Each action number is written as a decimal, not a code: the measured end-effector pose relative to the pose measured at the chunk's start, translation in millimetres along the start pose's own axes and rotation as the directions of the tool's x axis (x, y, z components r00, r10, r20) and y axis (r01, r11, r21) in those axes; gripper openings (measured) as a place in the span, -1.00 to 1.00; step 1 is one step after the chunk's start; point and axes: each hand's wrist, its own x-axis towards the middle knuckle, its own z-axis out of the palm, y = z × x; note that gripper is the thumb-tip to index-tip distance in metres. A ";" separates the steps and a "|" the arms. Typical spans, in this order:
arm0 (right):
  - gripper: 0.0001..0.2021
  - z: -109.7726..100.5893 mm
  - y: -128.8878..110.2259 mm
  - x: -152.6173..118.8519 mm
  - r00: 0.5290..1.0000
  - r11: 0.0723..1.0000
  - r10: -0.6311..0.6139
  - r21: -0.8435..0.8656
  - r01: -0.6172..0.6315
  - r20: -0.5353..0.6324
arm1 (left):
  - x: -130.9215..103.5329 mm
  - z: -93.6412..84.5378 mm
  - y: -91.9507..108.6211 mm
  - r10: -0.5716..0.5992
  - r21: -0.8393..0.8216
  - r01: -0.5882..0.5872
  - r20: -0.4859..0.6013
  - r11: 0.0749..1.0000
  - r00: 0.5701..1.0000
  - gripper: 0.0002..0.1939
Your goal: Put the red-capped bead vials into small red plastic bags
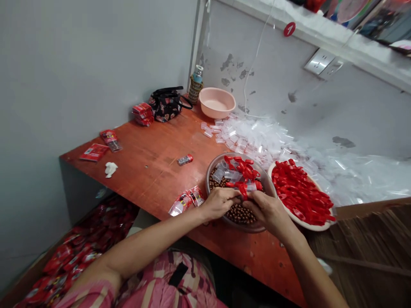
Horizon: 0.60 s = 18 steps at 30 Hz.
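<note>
Over a round basin (272,182) of brown beads (240,214), my left hand (221,201) and my right hand (263,209) meet with bent fingers. Between their fingertips they hold a red plastic cap (243,191), its lower part covered by the fingers. Just behind it lies a clear tube with a red end (252,187). More clear tubes (224,173) and red caps (245,167) rest on the beads at the basin's far side. Close by on the right stands a pale basin (317,227) heaped with red plastic pieces (298,190).
A filled tube (185,159) and red packets (186,200) lie on the table (150,158). Clear tubes (266,137) pile up along the wall. At the back stand a pink basin (217,102), a floral bag (165,105) and a bottle (196,83). Red packets (73,256) fill a box below left.
</note>
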 end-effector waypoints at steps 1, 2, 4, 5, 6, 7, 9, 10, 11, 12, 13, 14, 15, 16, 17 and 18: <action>-0.86 1.4 1.6 0.5 1.000 1.000 -0.004 0.008 0.003 0.009 | -0.5 -0.1 -1.4 0.013 0.030 -0.013 0.010 0.999 1.000 -0.76; -0.86 2.4 4.2 1.3 1.000 1.000 -0.003 0.026 0.002 0.023 | -0.3 -0.5 -2.5 0.018 0.058 -0.019 0.018 0.998 1.000 -0.76; -0.91 1.5 10.1 4.2 0.998 0.998 -0.007 0.062 0.003 0.060 | 2.0 -2.4 -2.8 -0.003 0.094 -0.002 0.052 0.996 0.999 -0.78; -0.92 -0.8 12.3 6.4 0.998 0.998 -0.013 0.062 0.008 0.068 | 3.8 -3.7 -1.9 -0.025 0.098 0.017 0.078 0.995 0.997 -0.78; -0.83 -4.3 13.4 9.1 0.997 0.999 -0.024 0.045 0.021 0.069 | 5.7 -5.1 -0.6 -0.049 0.093 0.039 0.109 0.995 0.993 -0.79; -0.67 -8.8 13.0 12.1 0.997 0.999 -0.050 0.016 0.049 0.066 | 7.5 -6.4 0.8 -0.069 0.081 0.058 0.143 0.995 0.987 -0.79; -0.38 -18.8 8.5 18.7 0.986 0.988 -0.140 -0.056 0.145 0.088 | 10.2 -8.2 2.8 -0.089 0.026 0.085 0.195 0.996 0.977 -0.78; -0.32 -23.2 5.3 21.7 0.974 0.975 -0.193 -0.085 0.204 0.121 | 11.0 -8.6 2.9 -0.087 -0.014 0.092 0.207 0.996 0.974 -0.78; -0.33 -26.6 2.4 24.3 0.957 0.959 -0.245 -0.105 0.262 0.155 | 11.3 -8.8 2.4 -0.086 -0.056 0.100 0.205 0.993 0.975 -0.78; -0.38 -28.7 0.3 26.0 0.944 0.944 -0.281 -0.125 0.304 0.171 | 11.5 -8.7 1.4 -0.091 -0.099 0.110 0.185 0.989 0.979 -0.78; -0.44 -29.4 -0.5 26.7 0.942 0.937 -0.292 -0.151 0.316 0.162 | 11.6 -8.6 0.2 -0.103 -0.142 0.126 0.159 0.982 0.982 -0.78; -0.51 -28.6 0.1 26.3 0.951 0.936 -0.281 -0.183 0.301 0.128 | 11.7 -8.4 -1.1 -0.124 -0.182 0.147 0.129 0.972 0.984 -0.77; -0.56 -26.3 1.8 24.9 0.964 0.939 -0.257 -0.215 0.267 0.071 | 11.9 -8.1 -2.3 -0.149 -0.222 0.168 0.098 0.961 0.984 -0.75; -0.58 -22.6 4.3 22.5 0.974 0.944 -0.229 -0.244 0.223 0.006 | 12.3 -7.7 -3.2 -0.174 -0.265 0.186 0.068 0.946 0.982 -0.73; -0.56 -17.6 6.8 19.6 0.978 0.947 -0.203 -0.264 0.181 -0.057 | 12.9 -7.1 -4.1 -0.191 -0.312 0.196 0.046 0.930 0.980 -0.72; -0.53 -11.5 8.8 16.5 0.977 0.951 -0.184 -0.272 0.149 -0.107 | 13.6 -6.3 -4.9 -0.198 -0.359 0.196 0.030 0.913 0.980 -0.70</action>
